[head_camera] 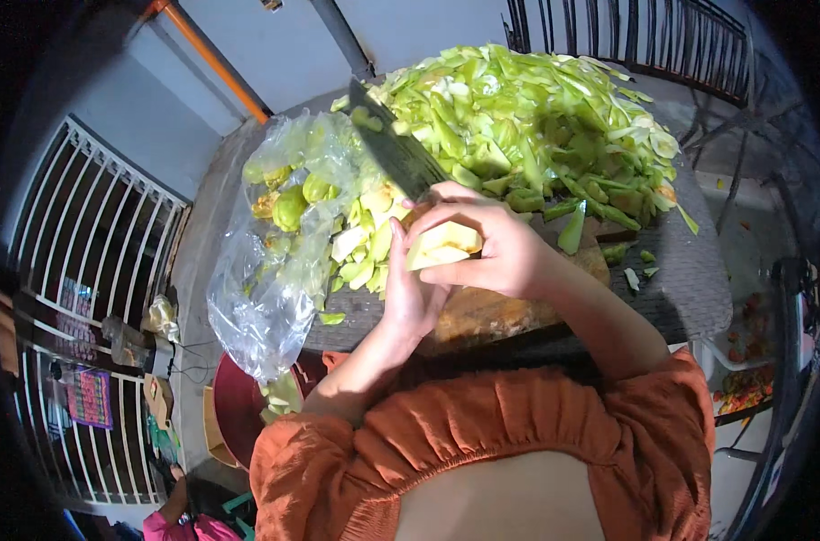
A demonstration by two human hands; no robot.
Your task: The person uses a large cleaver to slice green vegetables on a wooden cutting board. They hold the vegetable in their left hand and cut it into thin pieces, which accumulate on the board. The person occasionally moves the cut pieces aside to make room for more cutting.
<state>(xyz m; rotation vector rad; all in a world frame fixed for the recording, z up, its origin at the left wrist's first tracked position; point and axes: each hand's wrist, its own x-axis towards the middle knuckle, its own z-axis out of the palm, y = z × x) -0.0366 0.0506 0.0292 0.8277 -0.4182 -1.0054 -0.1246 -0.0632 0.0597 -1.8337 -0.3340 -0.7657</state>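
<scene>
Both my hands are close together over the near edge of the table. My right hand [505, 243] grips a broad-bladed knife [400, 152], its dark blade pointing up and left with a green scrap stuck on it. A pale peeled piece of chayote [444, 247] sits between my hands, touched by the right thumb and fingers. On its left side my left hand [410, 297] cups it, thumb upright; its other fingers are partly hidden. Beneath is a wooden cutting board [498, 311]. Beyond lies a large heap of green peelings and slices [505, 122].
Left on the table, a clear plastic bag [268, 324] holds whole green chayotes [290, 208]. A dark red tub [237, 406] stands below the table's left edge. Another person in a pink top [193, 529] is at the lower left. Metal railings [660, 40] rise at the back right.
</scene>
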